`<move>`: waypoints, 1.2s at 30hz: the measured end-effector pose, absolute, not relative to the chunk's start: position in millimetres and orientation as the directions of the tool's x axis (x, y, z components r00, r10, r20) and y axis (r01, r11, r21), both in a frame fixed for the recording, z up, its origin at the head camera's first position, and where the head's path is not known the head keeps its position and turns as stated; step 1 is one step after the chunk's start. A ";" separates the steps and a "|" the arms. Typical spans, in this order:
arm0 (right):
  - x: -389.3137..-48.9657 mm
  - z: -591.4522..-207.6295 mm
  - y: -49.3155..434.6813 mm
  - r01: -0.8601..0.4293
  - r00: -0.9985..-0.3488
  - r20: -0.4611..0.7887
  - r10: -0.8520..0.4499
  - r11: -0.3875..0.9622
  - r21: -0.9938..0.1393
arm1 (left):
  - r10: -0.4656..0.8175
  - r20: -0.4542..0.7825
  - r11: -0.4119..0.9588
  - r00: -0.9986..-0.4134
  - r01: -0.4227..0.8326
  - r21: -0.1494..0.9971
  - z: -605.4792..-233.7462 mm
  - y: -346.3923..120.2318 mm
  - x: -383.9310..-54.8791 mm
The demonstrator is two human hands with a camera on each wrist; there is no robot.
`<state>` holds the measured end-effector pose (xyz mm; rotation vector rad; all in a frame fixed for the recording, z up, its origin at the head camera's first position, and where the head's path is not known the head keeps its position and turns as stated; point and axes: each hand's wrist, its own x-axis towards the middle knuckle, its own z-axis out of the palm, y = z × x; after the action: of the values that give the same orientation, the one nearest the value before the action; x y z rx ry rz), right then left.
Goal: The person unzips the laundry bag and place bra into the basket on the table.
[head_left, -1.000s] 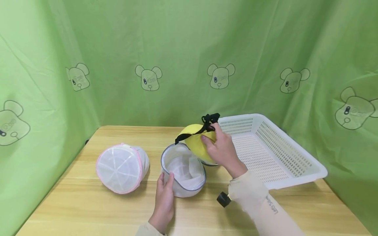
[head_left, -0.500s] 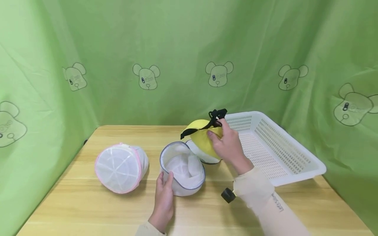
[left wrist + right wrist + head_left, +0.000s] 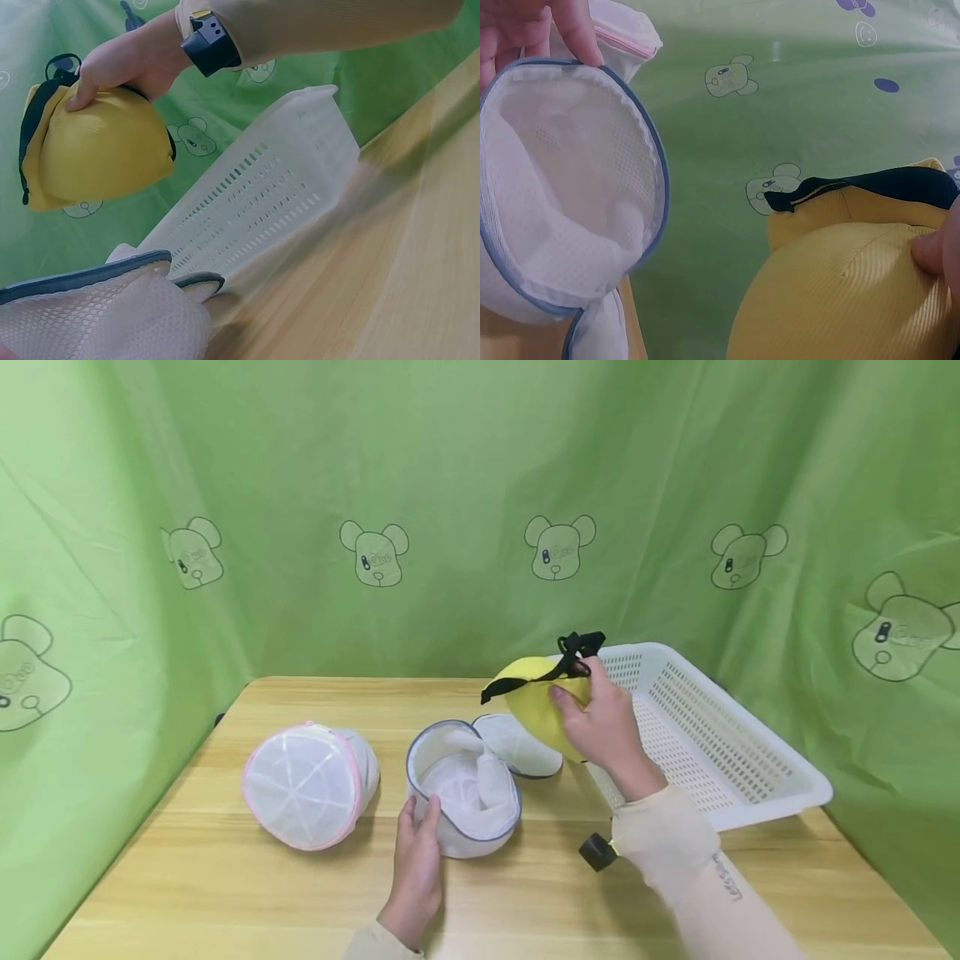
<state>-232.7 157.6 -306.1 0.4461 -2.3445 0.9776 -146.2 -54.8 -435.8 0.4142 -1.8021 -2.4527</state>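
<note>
In the head view my right hand (image 3: pixel 609 727) grips a folded yellow bra (image 3: pixel 542 710) with black straps and edging, thumb on a cup. The bra hangs above the table, between the mesh bag and the white basket; the right wrist view shows its ribbed cup (image 3: pixel 832 292) close up. My left hand (image 3: pixel 417 864) holds the near left rim of a round white mesh laundry bag (image 3: pixel 468 845), thumb at the blue-edged opening. The bag stands open, its lid (image 3: pixel 517 745) folded back to the right. White mesh folds show inside. In the left wrist view the bag (image 3: pixel 150 322) hides most of my left hand.
A pink-edged white mesh bag (image 3: pixel 302 789) lies on its side to the left. At the right stands a large white perforated plastic basket (image 3: pixel 757 727). The wooden table (image 3: pixel 285 902) is backed by a green curtain (image 3: pixel 465 460) with bear prints.
My right hand has carried the bra rightward and slightly up, away from over the mesh bag, so the bag's lid shows more. My left hand and the bag have hardly moved.
</note>
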 end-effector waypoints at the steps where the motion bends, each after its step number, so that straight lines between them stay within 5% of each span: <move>1: -232.8 -306.1 158.8 -0.489 -0.792 0.605 -0.084 0.680 -0.546 | -0.212 -0.175 -0.311 -0.961 -0.103 0.945 -435.7 -54.8 -146.3; 36: -235.8 -313.3 188.4 -0.366 -0.820 0.570 0.045 0.724 -0.584 | -0.220 -0.179 -0.297 -0.959 -0.108 0.949 -438.1 -56.3 -146.6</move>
<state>-235.8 188.4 -313.3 0.2434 -2.3626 0.9621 -146.6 -56.3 -438.1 0.4271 -1.8181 -2.4379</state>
